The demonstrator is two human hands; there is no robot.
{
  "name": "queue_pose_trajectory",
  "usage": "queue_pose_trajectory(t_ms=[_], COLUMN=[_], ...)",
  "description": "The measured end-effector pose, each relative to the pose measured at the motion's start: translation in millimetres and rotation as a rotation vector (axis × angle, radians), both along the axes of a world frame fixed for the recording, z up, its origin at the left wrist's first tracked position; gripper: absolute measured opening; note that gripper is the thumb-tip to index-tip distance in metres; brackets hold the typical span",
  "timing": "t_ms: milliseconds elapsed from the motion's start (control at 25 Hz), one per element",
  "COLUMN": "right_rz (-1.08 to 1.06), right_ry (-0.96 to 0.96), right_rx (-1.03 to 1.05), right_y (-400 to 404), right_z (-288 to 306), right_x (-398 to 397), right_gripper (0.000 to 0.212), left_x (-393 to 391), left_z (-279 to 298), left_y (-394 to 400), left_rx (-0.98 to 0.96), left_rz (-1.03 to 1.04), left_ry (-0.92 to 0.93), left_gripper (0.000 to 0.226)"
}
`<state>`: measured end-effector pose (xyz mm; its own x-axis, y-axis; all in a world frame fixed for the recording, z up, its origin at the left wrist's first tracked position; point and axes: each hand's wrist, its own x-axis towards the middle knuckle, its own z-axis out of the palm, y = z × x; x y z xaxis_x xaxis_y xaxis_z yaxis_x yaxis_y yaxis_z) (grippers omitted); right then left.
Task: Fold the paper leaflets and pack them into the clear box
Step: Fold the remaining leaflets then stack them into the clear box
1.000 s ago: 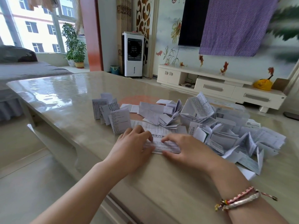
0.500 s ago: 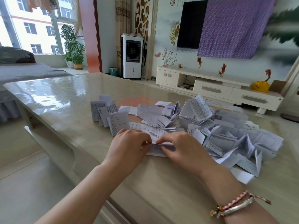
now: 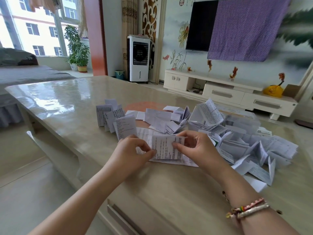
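Note:
A printed white leaflet [image 3: 165, 147], folded to a small upright panel, is raised just above the table. My left hand [image 3: 133, 150] pinches its left edge and my right hand [image 3: 196, 148] pinches its right edge. Under it lies a flat unfolded leaflet [image 3: 179, 161]. The clear box [image 3: 237, 119] stands behind and to the right, stuffed with folded leaflets, one large sheet [image 3: 210, 112] sticking out of its top. A heap of loosely folded leaflets [image 3: 250, 150] spreads to the right of my hands.
Several folded leaflets [image 3: 116, 119] stand upright at the left of the pile, and more papers [image 3: 162, 117] lie behind my hands. The glossy beige table [image 3: 67, 102] has its edge at the left and front. A white TV cabinet [image 3: 228, 94] lies beyond.
The leaflet was pressed flat on the table under both hands; now both hands have folded it smaller and lifted it upright off the sheet below.

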<state>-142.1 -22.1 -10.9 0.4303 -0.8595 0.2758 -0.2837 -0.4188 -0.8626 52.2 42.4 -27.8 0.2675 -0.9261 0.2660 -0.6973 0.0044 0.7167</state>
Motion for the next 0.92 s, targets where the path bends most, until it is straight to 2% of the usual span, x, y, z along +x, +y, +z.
queue_pose_trajectory(t_ms=[80, 160, 240, 320, 480, 600, 680, 920], right_rz=[-0.027, -0.086, -0.127, -0.14, -0.108, 0.07, 0.136, 0.109], right_ry=[0.047, 0.264, 0.481, 0.59, 0.582, 0.48, 0.485, 0.584], right_rx=[0.018, -0.093, -0.232, -0.304, -0.461, -0.363, -0.31, -0.394], right_y=[-0.1, -1.3, -2.3, -3.1, -2.7, 4.2, 8.0, 8.3], right_z=[-3.6, -9.9, -15.7, -18.4, -16.6, -7.5, -3.1, -0.8], right_x=[2.9, 3.5, 4.1, 5.6, 3.5, 1.2, -0.2, -4.9], right_gripper=[0.012, 0.02, 0.033, 0.043, 0.039, 0.029, 0.026, 0.025], left_x=[-1.5, -3.5, -6.8, -11.0, -16.6, -11.6, -9.8, -7.3], left_z=[-0.6, -2.7, -4.0, -4.6, -6.8, -9.1, -10.2, -8.6], left_y=[0.9, 2.6, 4.6, 5.4, 4.7, 5.7, 6.7, 6.0], left_rx=[0.072, 0.127, 0.103, 0.029, -0.039, -0.033, -0.036, -0.013], left_rz=[0.025, 0.067, 0.08, 0.041, -0.082, -0.052, -0.067, -0.13], left_ry=[-0.014, -0.125, -0.196, -0.242, -0.456, -0.481, -0.522, -0.585], left_gripper=[0.022, 0.023, 0.022, 0.024, 0.03, 0.028, 0.029, 0.044])
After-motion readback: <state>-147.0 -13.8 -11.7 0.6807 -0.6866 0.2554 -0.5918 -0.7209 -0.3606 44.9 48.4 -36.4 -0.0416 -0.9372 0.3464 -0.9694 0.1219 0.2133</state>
